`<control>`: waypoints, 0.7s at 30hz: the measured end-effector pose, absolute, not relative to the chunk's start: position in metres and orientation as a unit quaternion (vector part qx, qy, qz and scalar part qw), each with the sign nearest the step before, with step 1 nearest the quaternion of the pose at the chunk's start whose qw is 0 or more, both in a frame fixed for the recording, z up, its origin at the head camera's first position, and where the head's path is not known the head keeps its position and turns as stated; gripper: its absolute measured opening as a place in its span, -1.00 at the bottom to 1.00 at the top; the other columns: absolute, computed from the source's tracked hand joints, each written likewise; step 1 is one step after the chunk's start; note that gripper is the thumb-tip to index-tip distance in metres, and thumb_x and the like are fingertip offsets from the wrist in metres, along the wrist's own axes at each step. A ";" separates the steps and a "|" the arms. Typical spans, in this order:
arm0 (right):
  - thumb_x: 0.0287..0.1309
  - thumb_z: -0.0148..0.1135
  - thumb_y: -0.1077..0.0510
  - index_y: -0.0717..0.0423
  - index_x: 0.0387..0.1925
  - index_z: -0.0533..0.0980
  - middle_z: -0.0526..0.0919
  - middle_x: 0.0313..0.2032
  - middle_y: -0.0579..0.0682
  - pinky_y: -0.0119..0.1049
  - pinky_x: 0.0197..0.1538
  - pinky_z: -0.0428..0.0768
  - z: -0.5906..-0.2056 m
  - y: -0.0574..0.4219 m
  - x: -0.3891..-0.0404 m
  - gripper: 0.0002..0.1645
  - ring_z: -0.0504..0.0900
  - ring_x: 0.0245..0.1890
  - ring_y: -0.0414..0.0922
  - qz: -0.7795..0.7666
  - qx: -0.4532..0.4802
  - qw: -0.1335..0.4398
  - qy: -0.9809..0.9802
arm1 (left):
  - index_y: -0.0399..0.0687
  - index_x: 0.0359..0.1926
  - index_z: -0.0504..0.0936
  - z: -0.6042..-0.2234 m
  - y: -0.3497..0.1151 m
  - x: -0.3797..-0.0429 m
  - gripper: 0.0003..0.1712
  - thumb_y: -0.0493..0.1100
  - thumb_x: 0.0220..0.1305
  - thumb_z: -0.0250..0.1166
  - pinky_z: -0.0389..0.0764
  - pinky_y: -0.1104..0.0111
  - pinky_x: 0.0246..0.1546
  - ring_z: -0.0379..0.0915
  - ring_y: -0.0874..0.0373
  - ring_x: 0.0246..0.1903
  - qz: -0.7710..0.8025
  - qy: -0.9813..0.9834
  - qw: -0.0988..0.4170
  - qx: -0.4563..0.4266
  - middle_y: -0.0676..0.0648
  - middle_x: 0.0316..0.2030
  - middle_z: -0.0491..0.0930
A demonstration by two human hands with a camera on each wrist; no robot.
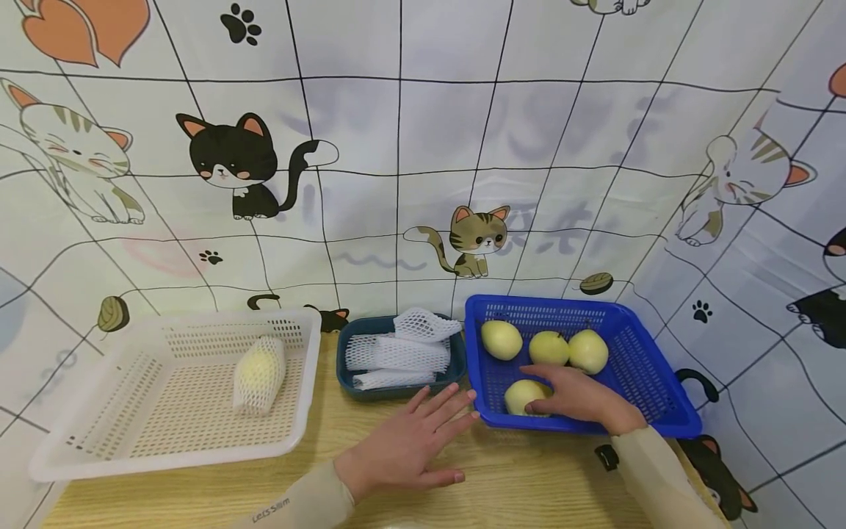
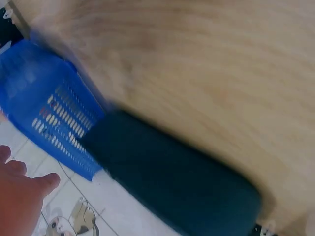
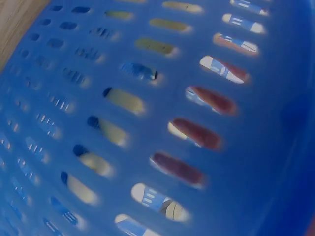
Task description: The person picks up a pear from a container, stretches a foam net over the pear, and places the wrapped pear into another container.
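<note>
My right hand (image 1: 581, 397) reaches into a blue slotted basket (image 1: 634, 367), its thumb and fingers curled around a pale yellow pear (image 1: 518, 397) in the near left corner. Several more pears lie behind it, among them one pear (image 1: 501, 340) at the back left. Flat, with fingers spread, my left hand (image 1: 413, 444) hovers before a dark green tray (image 1: 390, 393) and holds nothing. White foam net sleeves (image 1: 403, 354) fill that tray. In the right wrist view, the basket's slotted wall (image 3: 275, 147) covers most of the hand and fruit.
A white slotted basket (image 1: 185, 455) stands at the left with one pear in a foam net sleeve (image 1: 260, 375) inside. All stand on a wooden table (image 1: 502, 477). A cat-print sheet (image 1: 370, 147) hangs behind. A small black object (image 1: 606, 457) lies near the right sleeve.
</note>
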State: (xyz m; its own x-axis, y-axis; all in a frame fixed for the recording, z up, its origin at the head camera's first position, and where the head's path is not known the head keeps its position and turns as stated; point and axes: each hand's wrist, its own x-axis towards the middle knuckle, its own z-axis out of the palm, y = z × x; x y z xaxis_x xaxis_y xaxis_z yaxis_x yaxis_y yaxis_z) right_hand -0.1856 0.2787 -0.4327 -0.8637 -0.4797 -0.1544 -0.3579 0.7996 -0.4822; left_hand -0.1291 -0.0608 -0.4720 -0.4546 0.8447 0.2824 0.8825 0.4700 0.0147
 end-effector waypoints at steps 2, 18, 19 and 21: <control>0.16 0.52 -0.12 0.30 0.36 0.45 0.55 0.29 0.26 0.20 0.20 0.53 -0.434 0.280 -0.187 -0.11 0.55 0.25 0.24 -0.225 -0.221 0.142 0.938 | 0.04 0.64 0.10 -0.476 -0.055 -0.127 -0.07 0.41 0.49 0.04 0.27 -0.11 0.43 -0.14 -0.10 0.60 -0.074 -0.848 0.118 -0.512 -0.09 0.65 -0.09; 0.15 0.52 -0.11 0.26 0.35 0.45 0.64 0.17 0.15 0.09 0.11 0.59 -0.441 0.284 -0.192 -0.13 0.65 0.08 0.10 -0.206 -0.216 0.180 0.937 | 0.08 0.65 0.08 -0.493 -0.042 -0.123 -0.05 0.46 0.47 -0.01 0.30 -0.16 0.40 -0.06 -0.08 0.58 -0.061 -0.856 0.120 -0.499 -0.09 0.65 -0.10; 0.14 0.52 -0.11 0.27 0.33 0.46 0.66 0.13 0.13 0.07 0.07 0.60 -0.442 0.284 -0.193 -0.14 0.67 0.03 0.07 -0.207 -0.218 0.180 0.937 | 0.07 0.65 0.08 -0.494 -0.041 -0.123 -0.05 0.46 0.47 -0.01 0.29 -0.16 0.40 -0.05 -0.09 0.58 -0.061 -0.856 0.123 -0.499 -0.09 0.65 -0.10; 0.12 0.54 -0.10 0.26 0.29 0.48 0.68 0.07 0.07 0.01 0.00 0.61 -0.443 0.285 -0.195 -0.17 0.67 -0.04 0.00 -0.214 -0.218 0.177 0.936 | 0.07 0.65 0.09 -0.495 -0.040 -0.123 -0.05 0.47 0.47 -0.02 0.26 -0.18 0.41 -0.04 -0.08 0.58 -0.064 -0.856 0.125 -0.497 -0.10 0.65 -0.11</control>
State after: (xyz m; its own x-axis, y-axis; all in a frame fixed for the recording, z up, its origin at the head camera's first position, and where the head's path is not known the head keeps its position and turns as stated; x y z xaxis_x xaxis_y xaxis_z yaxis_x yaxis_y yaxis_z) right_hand -0.1948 0.2849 -0.4434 -0.8424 -0.4837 -0.2376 -0.3322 0.8132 -0.4778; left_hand -0.1227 -0.0397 -0.4950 -0.4741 0.8355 0.2779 0.8673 0.4975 -0.0158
